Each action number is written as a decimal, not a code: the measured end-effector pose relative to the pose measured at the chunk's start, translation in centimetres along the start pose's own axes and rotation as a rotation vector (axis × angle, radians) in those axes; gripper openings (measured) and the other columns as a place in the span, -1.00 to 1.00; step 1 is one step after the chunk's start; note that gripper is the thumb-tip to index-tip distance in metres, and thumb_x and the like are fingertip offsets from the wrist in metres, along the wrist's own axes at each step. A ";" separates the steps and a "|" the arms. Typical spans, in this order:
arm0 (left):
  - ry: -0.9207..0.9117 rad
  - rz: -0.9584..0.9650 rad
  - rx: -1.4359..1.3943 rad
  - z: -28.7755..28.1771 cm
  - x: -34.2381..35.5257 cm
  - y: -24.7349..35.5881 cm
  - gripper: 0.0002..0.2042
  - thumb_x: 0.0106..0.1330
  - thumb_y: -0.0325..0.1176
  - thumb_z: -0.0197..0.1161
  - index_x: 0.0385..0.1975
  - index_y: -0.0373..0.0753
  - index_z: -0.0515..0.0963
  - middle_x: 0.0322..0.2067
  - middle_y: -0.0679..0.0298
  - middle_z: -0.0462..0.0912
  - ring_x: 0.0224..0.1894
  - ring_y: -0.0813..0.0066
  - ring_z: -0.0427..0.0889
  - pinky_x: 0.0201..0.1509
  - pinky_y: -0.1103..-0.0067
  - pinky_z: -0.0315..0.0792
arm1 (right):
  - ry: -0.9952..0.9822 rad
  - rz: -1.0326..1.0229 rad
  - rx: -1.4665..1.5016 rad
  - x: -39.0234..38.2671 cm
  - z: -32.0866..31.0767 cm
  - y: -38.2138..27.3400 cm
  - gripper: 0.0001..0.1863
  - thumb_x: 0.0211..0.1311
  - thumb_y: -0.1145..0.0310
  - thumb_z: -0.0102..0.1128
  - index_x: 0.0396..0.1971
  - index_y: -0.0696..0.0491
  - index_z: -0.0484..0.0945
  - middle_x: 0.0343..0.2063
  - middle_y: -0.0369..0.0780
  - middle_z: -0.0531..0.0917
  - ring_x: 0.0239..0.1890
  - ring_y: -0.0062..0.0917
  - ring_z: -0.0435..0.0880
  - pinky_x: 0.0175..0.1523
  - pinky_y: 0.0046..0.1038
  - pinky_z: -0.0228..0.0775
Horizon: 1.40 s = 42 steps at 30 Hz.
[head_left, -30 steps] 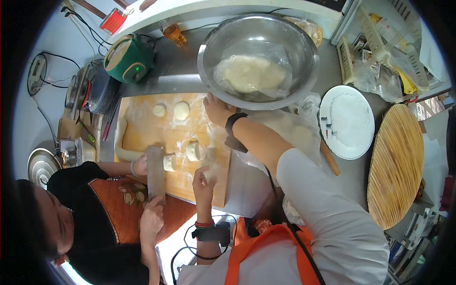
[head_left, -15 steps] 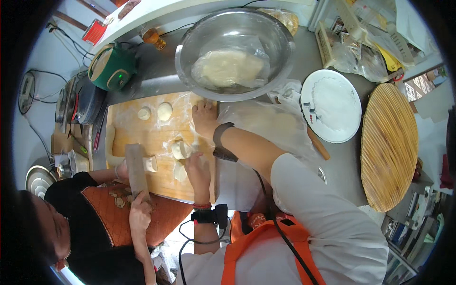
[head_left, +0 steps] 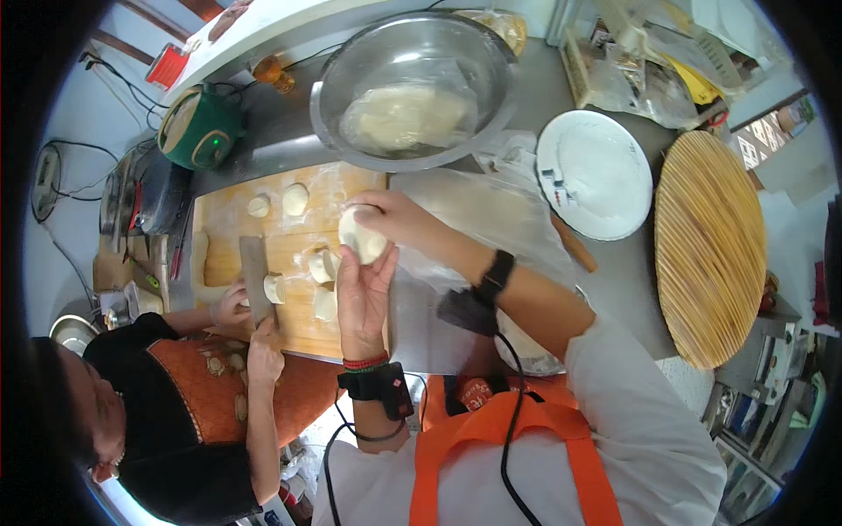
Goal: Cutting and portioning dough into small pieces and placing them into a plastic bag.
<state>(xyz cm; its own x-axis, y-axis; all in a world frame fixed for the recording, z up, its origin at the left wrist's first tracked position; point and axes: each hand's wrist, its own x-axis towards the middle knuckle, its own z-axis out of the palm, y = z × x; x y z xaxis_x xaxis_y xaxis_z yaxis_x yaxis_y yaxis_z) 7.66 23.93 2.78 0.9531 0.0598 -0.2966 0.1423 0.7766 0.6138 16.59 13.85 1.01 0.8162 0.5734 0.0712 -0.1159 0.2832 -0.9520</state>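
A round, flattened piece of dough [head_left: 358,235] is up off the wooden board, between my two hands. My left hand [head_left: 364,289] supports it from below, palm up, the thumb against its lower edge. From the right, my right hand [head_left: 395,217] grips its upper edge. Cut dough pieces [head_left: 323,266] lie on the floured cutting board [head_left: 230,197] just left of my hands, and two rounded dough pieces [head_left: 296,200] sit toward its far side. On the left, a co-worker's hands hold a broad-bladed cleaver [head_left: 254,272] beside a cut dough piece [head_left: 274,288] and a dough roll [head_left: 200,259].
Beyond the board stands a steel basin [head_left: 500,96] with plastic-wrapped dough. To the right are a plastic sheet [head_left: 474,215], a rolling pin [head_left: 574,244], a white plate [head_left: 605,175] of white powder and a ridged round wooden board [head_left: 710,250]. A green cooker [head_left: 206,131] stands far left.
My right hand has come off the board's far right corner area toward my left hand, and both now hold a lifted dough round. The co-worker's cleaver has swung more upright against the dough roll.
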 end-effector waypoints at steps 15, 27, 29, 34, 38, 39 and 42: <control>0.021 0.025 0.879 -0.2 -1.2 -12.1 -0.74 0.21 -0.28 -0.04 -0.18 -0.28 0.35 -0.31 0.25 0.47 -0.29 0.54 0.45 -0.24 0.63 0.35 | 0.454 0.290 -0.534 -15.1 -10.7 3.8 -0.64 0.06 0.24 0.03 -0.22 0.20 0.43 -0.45 -0.25 0.54 -0.40 -0.61 0.49 -0.32 -0.62 0.34; 0.021 -0.248 1.171 -4.9 -10.6 -17.5 -0.76 0.14 -0.38 0.02 -0.21 -0.31 0.36 -0.41 0.25 0.49 -0.41 0.55 0.47 -0.43 0.67 0.39 | 0.242 0.503 -0.608 -26.3 -15.2 -5.1 -0.74 0.07 0.30 -0.08 -0.62 0.18 0.44 -0.72 -0.27 0.46 -0.65 -0.63 0.48 -0.55 -0.60 0.30; -0.016 -0.269 0.990 -3.4 -10.9 -16.7 -0.75 0.13 -0.39 0.02 -0.19 -0.30 0.35 -0.39 0.24 0.49 -0.41 0.54 0.49 -0.44 0.65 0.40 | 0.254 0.473 -0.748 -26.3 -14.5 -5.4 -0.76 0.06 0.31 -0.08 -0.63 0.16 0.44 -0.72 -0.25 0.47 -0.66 -0.61 0.48 -0.56 -0.59 0.32; -0.020 -0.314 1.040 -4.2 -11.1 -17.3 -0.74 0.09 -0.47 0.05 -0.19 -0.31 0.36 -0.38 0.23 0.50 -0.41 0.53 0.50 -0.47 0.65 0.42 | -0.356 0.725 -0.699 -24.8 -9.6 -4.9 -0.81 0.01 0.34 -0.04 -0.49 0.17 0.42 -0.53 -0.11 0.48 -0.53 -0.40 0.52 -0.37 -0.44 0.39; -0.040 -0.236 0.943 -3.1 -10.0 -20.1 -0.75 0.05 -0.51 0.08 -0.22 -0.32 0.38 -0.38 0.23 0.50 -0.43 0.53 0.50 -0.47 0.65 0.44 | -0.088 0.220 -1.361 -27.9 -8.4 2.9 -0.77 -0.04 0.38 0.00 -0.37 0.18 0.36 -0.33 -0.05 0.45 -0.26 -0.29 0.48 -0.23 -0.37 0.36; -0.033 -0.277 0.913 -2.4 -9.7 -19.9 -0.76 0.05 -0.52 0.08 -0.23 -0.32 0.40 -0.38 0.22 0.50 -0.43 0.52 0.50 -0.47 0.64 0.44 | -0.077 0.269 -1.397 -27.9 -8.3 3.9 -0.73 -0.08 0.39 0.03 -0.33 0.18 0.34 -0.28 -0.03 0.42 -0.19 -0.24 0.43 -0.19 -0.34 0.34; -0.080 -0.209 0.930 -3.0 -9.4 -19.7 -0.77 0.09 -0.45 0.08 -0.23 -0.30 0.41 -0.39 0.25 0.51 -0.44 0.57 0.49 -0.48 0.67 0.41 | -0.016 0.326 -1.344 -27.8 -8.9 6.5 -0.67 -0.16 0.42 0.08 -0.30 0.17 0.34 -0.23 -0.02 0.40 -0.13 -0.19 0.39 -0.16 -0.30 0.31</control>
<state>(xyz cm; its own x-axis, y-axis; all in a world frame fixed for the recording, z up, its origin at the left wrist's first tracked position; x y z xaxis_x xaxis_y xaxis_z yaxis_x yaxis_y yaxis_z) -4.86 9.95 -8.71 0.8949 -0.0936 -0.4364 0.4341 -0.0448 0.8997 -1.85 -7.09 -9.81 0.8505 0.4810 -0.2130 0.3383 -0.8102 -0.4786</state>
